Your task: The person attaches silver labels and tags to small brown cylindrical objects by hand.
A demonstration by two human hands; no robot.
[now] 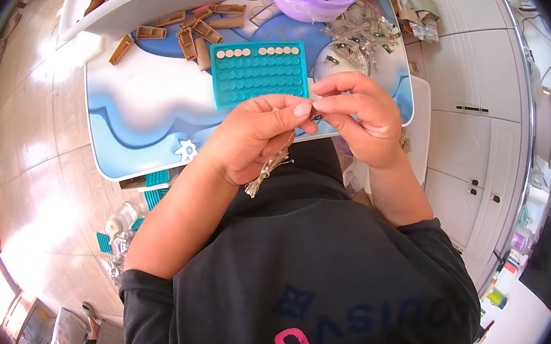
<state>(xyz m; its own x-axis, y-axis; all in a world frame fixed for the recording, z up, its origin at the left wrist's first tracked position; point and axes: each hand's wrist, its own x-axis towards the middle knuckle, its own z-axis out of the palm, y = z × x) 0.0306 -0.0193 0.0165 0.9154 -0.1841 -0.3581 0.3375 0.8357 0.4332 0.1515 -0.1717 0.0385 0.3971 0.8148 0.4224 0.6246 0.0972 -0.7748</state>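
Both my hands meet just over the near edge of the table. My left hand [252, 134] is closed around a bundle of thin cream-coloured wires [267, 173], whose ends hang below the palm. Its thumb and forefinger pinch right beside the other hand's fingertips. My right hand [363, 117] pinches at a tiny dark piece [317, 117] between the two hands; it is too small to name. Just beyond them lies a teal tray [215, 78] with rows of round recesses. Pale round discs [233, 53] sit in its far row, with a gap in the middle.
Brown trough-shaped pieces [150, 32] lie scattered at the far left, by a white bin [134, 12]. A purple-lined bowl [317, 14] holds white pieces. Wires with small green parts [365, 34] are heaped at the right. White cabinets [477, 66] stand beyond the table's right side.
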